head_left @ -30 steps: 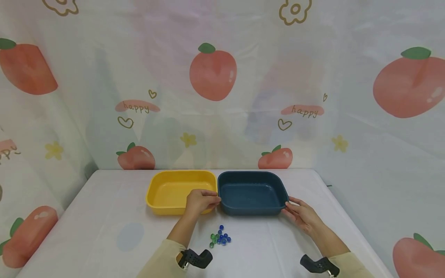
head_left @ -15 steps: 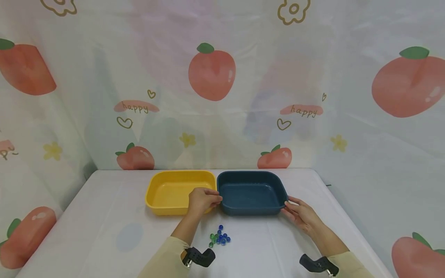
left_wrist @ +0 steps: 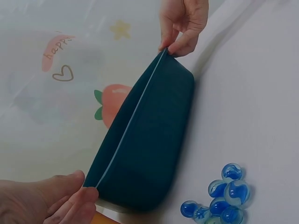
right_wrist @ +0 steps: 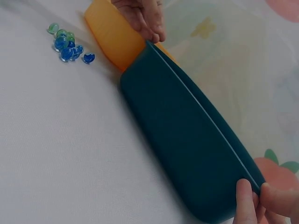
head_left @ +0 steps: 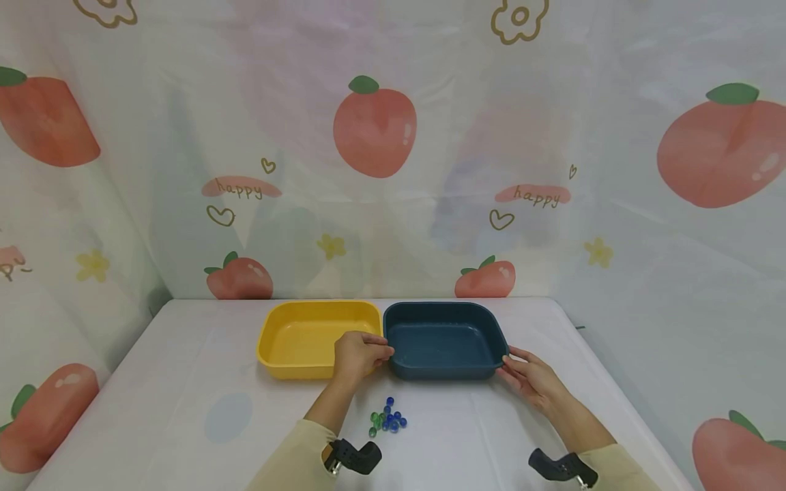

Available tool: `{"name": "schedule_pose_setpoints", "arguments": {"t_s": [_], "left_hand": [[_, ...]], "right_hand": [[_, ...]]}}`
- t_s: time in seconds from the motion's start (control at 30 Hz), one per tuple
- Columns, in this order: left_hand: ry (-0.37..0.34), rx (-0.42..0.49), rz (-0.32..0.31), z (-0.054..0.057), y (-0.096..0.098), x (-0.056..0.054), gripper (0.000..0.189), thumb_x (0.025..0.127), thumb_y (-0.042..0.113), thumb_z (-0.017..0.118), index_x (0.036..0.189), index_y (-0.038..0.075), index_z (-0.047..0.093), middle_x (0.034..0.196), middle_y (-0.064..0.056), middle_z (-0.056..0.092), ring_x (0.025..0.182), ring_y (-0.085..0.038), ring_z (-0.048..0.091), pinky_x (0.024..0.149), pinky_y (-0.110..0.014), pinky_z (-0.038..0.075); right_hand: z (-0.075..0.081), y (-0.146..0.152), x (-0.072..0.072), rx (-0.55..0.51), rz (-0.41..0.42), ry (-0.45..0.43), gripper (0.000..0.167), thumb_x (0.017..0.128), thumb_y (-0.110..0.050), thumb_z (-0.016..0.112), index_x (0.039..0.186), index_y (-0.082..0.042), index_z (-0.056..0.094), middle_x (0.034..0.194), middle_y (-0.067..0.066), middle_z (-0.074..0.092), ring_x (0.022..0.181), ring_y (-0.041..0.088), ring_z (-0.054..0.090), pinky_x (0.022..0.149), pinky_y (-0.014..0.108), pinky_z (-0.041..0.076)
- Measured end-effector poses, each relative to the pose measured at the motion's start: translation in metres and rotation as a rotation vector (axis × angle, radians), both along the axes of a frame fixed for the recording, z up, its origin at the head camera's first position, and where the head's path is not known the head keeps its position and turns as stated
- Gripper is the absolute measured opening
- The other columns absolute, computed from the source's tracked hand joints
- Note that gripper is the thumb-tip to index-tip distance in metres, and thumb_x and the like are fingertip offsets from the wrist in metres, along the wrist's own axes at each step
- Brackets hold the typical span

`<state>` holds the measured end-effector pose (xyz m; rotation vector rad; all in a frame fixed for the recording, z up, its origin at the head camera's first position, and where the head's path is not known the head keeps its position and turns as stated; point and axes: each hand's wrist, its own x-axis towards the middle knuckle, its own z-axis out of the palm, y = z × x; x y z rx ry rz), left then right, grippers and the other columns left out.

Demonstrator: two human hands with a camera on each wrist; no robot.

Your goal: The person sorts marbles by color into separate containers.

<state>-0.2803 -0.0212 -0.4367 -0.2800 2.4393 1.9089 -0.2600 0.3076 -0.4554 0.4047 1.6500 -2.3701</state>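
A dark blue tray stands at the back of the table, its left side against a yellow tray. With thumb and fingers my left hand pinches the blue tray's rim at its front left corner. At the front right corner my right hand pinches the same rim, thumb on one side and a finger on the other in the right wrist view. No contents show in either tray. In front of them lies a small cluster of blue marbles and green marbles.
A white cloth covers the table, whose back edge meets a fruit-printed curtain. More of that curtain hangs along the left and right sides. The marbles lie loose between my forearms.
My left hand has shifted slightly right along the front of the trays. The right hand, trays and marbles look almost unchanged; the whole view has drifted a little.
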Motion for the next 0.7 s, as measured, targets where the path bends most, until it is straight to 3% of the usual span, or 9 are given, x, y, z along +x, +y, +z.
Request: {"name": "schedule_pose_setpoints", "arguments": {"t_s": [0.23, 0.47, 0.7], "left_hand": [[-0.012, 0.027, -0.002, -0.001, -0.003, 0.005, 0.015, 0.08, 0.014, 0.081, 0.091, 0.004, 0.077, 0.085, -0.007, 0.074, 0.077, -0.019, 0.071, 0.075, -0.031, 0.06], [-0.024, 0.023, -0.02, -0.006, -0.009, 0.014, 0.018, 0.081, 0.015, 0.081, 0.094, 0.004, 0.077, 0.084, -0.006, 0.074, 0.084, -0.026, 0.072, 0.078, -0.033, 0.06], [-0.038, 0.026, -0.057, -0.013, -0.015, 0.026, 0.02, 0.081, 0.017, 0.081, 0.094, 0.003, 0.076, 0.084, -0.007, 0.075, 0.077, -0.019, 0.073, 0.071, -0.03, 0.06]], "right_hand": [[0.001, -0.001, 0.001, 0.008, -0.004, -0.004, 0.065, 0.1, -0.001, 0.05, 0.154, 0.003, 0.015, 0.098, 0.002, 0.063, 0.089, 0.008, 0.066, 0.088, 0.023, 0.055], [0.0, -0.001, 0.0, 0.013, -0.001, -0.006, 0.064, 0.1, -0.001, 0.05, 0.153, 0.003, 0.015, 0.098, 0.002, 0.064, 0.09, 0.008, 0.066, 0.088, 0.024, 0.055], [0.0, -0.001, 0.0, 0.007, -0.005, -0.003, 0.064, 0.099, 0.0, 0.052, 0.153, 0.003, 0.016, 0.096, 0.002, 0.065, 0.089, 0.008, 0.067, 0.088, 0.024, 0.055]]}}
